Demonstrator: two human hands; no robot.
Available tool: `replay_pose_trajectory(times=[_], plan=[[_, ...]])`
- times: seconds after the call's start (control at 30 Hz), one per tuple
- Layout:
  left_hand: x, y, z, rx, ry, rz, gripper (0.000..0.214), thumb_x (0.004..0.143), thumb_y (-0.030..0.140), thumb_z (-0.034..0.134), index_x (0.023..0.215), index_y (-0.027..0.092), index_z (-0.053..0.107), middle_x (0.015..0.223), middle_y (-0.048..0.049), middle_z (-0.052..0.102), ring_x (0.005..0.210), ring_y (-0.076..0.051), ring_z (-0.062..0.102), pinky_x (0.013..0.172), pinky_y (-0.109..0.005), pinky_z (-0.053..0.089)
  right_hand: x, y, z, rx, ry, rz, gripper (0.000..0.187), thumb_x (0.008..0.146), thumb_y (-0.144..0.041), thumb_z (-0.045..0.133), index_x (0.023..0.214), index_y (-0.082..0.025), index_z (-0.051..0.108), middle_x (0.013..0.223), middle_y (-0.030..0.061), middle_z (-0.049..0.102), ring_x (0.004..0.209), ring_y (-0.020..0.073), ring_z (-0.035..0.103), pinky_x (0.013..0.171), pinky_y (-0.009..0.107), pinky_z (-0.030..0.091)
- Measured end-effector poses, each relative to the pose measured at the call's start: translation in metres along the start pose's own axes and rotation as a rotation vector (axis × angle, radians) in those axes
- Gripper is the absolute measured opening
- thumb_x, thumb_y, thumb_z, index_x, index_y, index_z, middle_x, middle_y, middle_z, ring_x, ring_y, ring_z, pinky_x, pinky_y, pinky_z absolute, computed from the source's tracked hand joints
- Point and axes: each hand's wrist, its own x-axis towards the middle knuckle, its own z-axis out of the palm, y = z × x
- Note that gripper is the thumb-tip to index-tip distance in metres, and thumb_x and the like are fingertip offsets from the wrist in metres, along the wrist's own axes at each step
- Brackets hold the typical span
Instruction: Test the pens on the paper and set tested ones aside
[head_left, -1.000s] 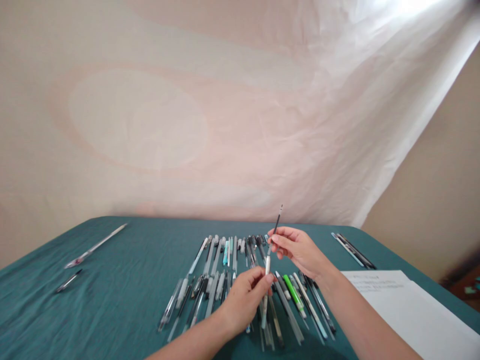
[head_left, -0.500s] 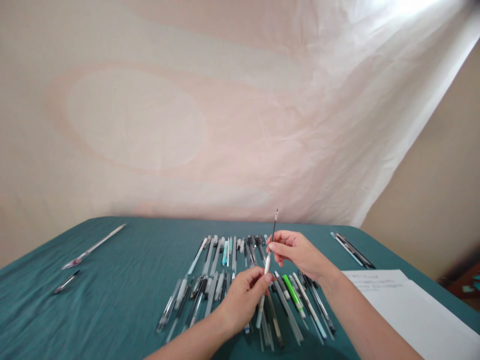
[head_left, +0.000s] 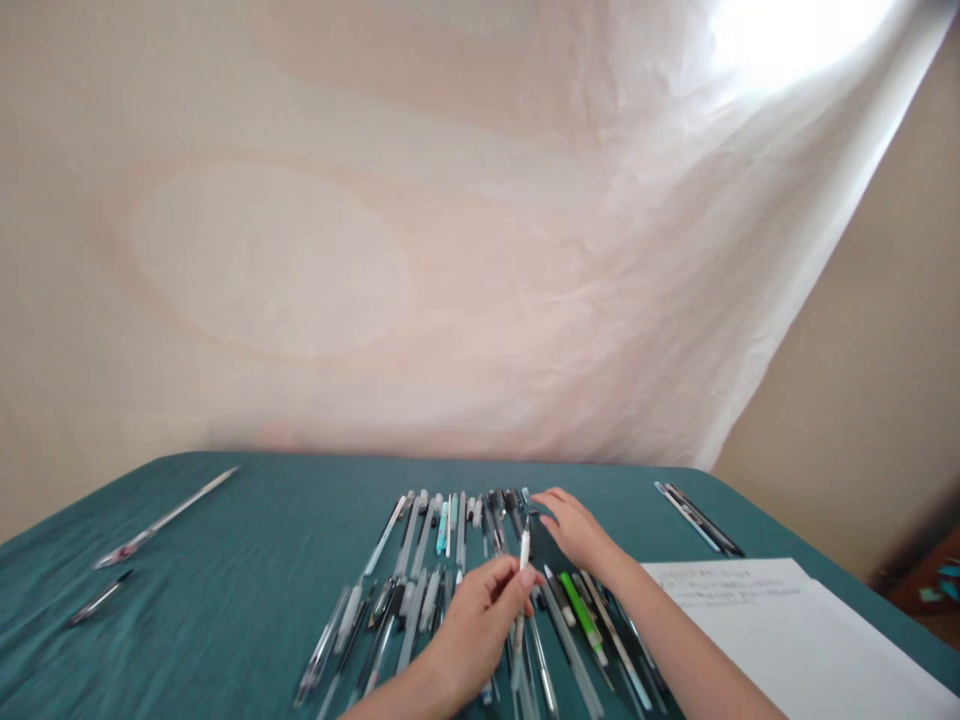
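Note:
My left hand point(head_left: 476, 625) is closed in a pinch on a white pen barrel point(head_left: 520, 590), held nearly upright over a spread of several pens point(head_left: 420, 580) on the teal tablecloth point(head_left: 240, 580). My right hand point(head_left: 574, 530) reaches low over the far end of the pen spread, fingers stretched forward and touching the pens there. Whether it still holds the thin dark refill is hidden. A green pen point(head_left: 579, 605) lies just beside my right wrist.
A long clear pen point(head_left: 161, 520) and a short dark pen point(head_left: 97, 598) lie apart at the far left. Two or three dark pens point(head_left: 697, 517) rest at the far right. A white printed sheet point(head_left: 795, 630) covers the right corner. A pale draped cloth point(head_left: 450, 250) hangs behind.
My right hand has dropped from holding the thin dark refill upright down onto the far pens; the refill no longer sticks up. The left hand keeps the white barrel. The camera tilted slightly.

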Motion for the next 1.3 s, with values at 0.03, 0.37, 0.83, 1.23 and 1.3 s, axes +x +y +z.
replay_pose_trajectory(times=[0.03,0.37,0.83,1.23,1.3], plan=[[0.0,0.0,0.0,-0.002,-0.005,-0.004,0.034,0.086,0.044,0.043,0.078,0.016,0.061,0.065,0.0016,0.049,0.063,-0.014,0.044,0.06,-0.023,0.032,0.0,0.002,0.004,-0.023,-0.018,-0.02,0.038,0.079,-0.008,0.045,0.114,-0.016,0.058,0.112,0.0117,0.056,0.104,0.021,0.05,0.092,0.033,0.036],[0.0,-0.002,0.001,0.0,-0.007,0.013,0.034,0.087,0.043,0.042,0.075,0.017,0.06,0.064,0.0025,0.047,0.062,-0.013,0.042,0.059,-0.022,0.032,0.0,0.006,0.01,-0.201,-0.098,-0.097,0.028,0.083,-0.01,0.042,0.097,-0.017,0.065,0.096,0.0081,0.059,0.092,0.0182,0.053,0.085,0.027,0.038],[-0.001,0.001,0.0,0.058,-0.014,0.04,0.036,0.088,0.043,0.04,0.081,0.014,0.061,0.065,0.0034,0.046,0.065,-0.013,0.044,0.061,-0.021,0.033,-0.005,-0.001,-0.008,-0.121,-0.097,-0.054,0.012,0.075,-0.011,0.05,0.078,-0.016,0.06,0.076,0.0048,0.061,0.072,0.0166,0.055,0.068,0.026,0.04],[-0.003,0.004,0.003,0.086,-0.034,0.041,0.034,0.088,0.041,0.041,0.079,0.013,0.059,0.064,0.0036,0.042,0.063,-0.012,0.041,0.058,-0.021,0.031,-0.023,-0.049,-0.084,0.653,-0.209,-0.086,0.019,0.079,-0.03,0.059,0.089,-0.014,0.06,0.076,0.0005,0.057,0.068,0.0107,0.049,0.062,0.022,0.039],[-0.003,0.004,0.003,0.08,-0.041,0.04,0.034,0.088,0.041,0.041,0.079,0.013,0.058,0.064,0.0038,0.04,0.062,-0.011,0.04,0.057,-0.021,0.03,-0.026,-0.053,-0.087,0.659,-0.236,-0.092,0.018,0.079,-0.029,0.059,0.089,-0.014,0.06,0.076,0.0004,0.056,0.069,0.0108,0.049,0.063,0.022,0.039]])
